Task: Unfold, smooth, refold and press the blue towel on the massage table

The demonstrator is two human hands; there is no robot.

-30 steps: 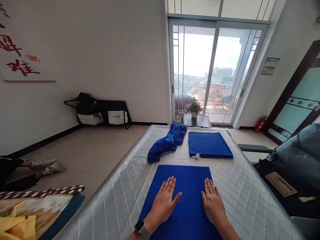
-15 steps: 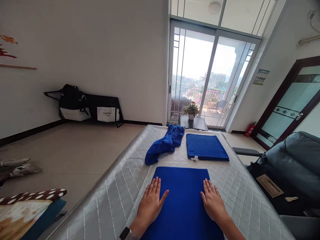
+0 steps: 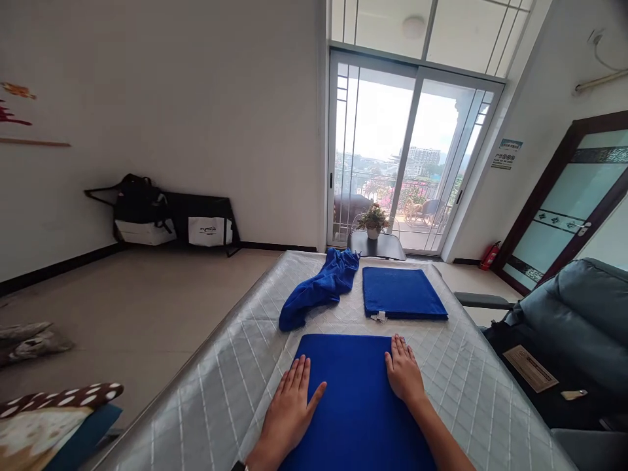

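We see a pale wall [image 3: 206,118] filling the left side, and next to it a glass sliding door [image 3: 373,144] that looks out on a balcony. Below us spreads a silver quilted cover [image 3: 210,392], running toward the door. To its right stands a grey armchair [image 3: 574,320]. Past the far edge of the cover we see a dark chair [image 3: 390,246]. Directly before us, on the near part of the cover, lies a flat blue cloth [image 3: 353,405], its near end cut off by the bottom of our view. Beyond it to the right we find a folded blue cloth [image 3: 405,293], and to the left of that a crumpled blue cloth [image 3: 321,291]. A potted plant [image 3: 373,219] sits on the dark chair. Our left hand [image 3: 288,409] lies along the left edge of the flat blue cloth, our right hand [image 3: 405,373] by its far right corner; both are spread flat, fingers straight, grasping nothing. A small white tag [image 3: 379,316] shows at the near edge of the folded blue cloth.
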